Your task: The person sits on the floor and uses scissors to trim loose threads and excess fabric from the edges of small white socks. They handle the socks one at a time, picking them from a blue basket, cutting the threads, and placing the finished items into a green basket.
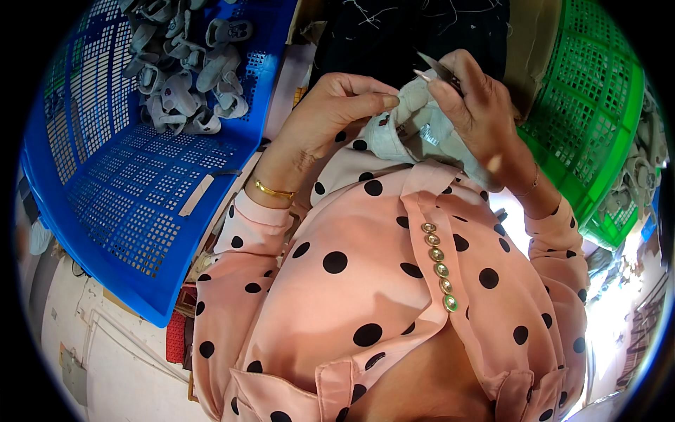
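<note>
A small pale grey-white shoe (389,138) is held up in front of my torso, its opening and inside facing me. The fingertips of my left hand (337,109) pinch the shoe's edge on its left side. My right hand (485,116) is closed around a pair of small metal snips (441,70), with the pointed blades sticking out toward the upper left above the shoe. The lower part of that same hand rests against the shoe's right side. Part of the shoe is hidden behind my right fingers.
A blue plastic basket (151,239) at the left holds several similar small shoes (179,95) and a pale strip-like tool (197,195). On the right stands a green basket (583,133), with more pale shoes (633,179) beyond it. Loose threads lie on dark cloth (415,32) ahead.
</note>
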Action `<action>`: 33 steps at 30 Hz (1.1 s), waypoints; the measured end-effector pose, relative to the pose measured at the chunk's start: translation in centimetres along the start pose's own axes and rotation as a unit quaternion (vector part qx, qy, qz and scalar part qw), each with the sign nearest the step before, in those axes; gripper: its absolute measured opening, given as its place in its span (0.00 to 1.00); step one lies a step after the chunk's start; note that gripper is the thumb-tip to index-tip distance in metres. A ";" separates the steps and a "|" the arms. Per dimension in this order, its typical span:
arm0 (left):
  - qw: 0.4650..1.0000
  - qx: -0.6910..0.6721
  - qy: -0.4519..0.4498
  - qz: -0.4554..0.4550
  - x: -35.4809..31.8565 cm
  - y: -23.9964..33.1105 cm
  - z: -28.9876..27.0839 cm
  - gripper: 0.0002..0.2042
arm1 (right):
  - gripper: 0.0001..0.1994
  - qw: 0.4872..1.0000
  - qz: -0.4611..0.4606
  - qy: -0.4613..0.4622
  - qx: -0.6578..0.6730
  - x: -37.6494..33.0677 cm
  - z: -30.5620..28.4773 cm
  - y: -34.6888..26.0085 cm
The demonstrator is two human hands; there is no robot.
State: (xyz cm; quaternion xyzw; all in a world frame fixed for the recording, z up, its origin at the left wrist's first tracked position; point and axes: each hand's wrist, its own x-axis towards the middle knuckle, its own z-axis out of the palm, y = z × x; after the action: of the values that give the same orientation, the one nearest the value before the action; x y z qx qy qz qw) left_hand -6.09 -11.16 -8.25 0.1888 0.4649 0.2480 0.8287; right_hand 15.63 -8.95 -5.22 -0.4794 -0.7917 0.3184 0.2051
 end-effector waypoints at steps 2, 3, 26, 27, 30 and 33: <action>1.000 -0.012 0.008 0.005 0.0 -0.4 -0.4 0.08 | 0.20 0.990 -0.042 -0.033 -0.132 -0.3 -0.8 0.3; 1.000 -0.012 0.010 0.006 0.0 -0.4 -0.5 0.09 | 0.21 0.975 -0.098 -0.028 -0.196 -0.4 -0.9 0.7; 1.000 -0.019 0.016 0.006 -0.3 0.0 0.4 0.08 | 0.16 0.948 -0.223 -0.076 -0.215 0.2 -1.5 1.9; 1.000 -0.017 0.016 0.019 -0.4 -0.1 0.6 0.08 | 0.15 0.963 -0.200 -0.074 -0.164 0.2 -1.5 2.3; 0.999 -0.007 0.014 0.040 -0.5 -0.1 0.8 0.09 | 0.15 0.994 -0.019 -0.086 0.071 0.4 -1.8 2.8; 0.999 0.016 0.004 0.032 -0.6 0.2 0.4 0.09 | 0.15 0.973 0.089 -0.130 0.170 0.3 -1.7 2.5</action>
State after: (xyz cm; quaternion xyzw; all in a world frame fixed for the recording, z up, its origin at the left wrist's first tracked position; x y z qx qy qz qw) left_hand -6.03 -11.38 -7.51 0.2156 0.4662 0.2678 0.8152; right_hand 18.12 -7.32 -5.74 -0.4603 -0.7000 0.5250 0.1499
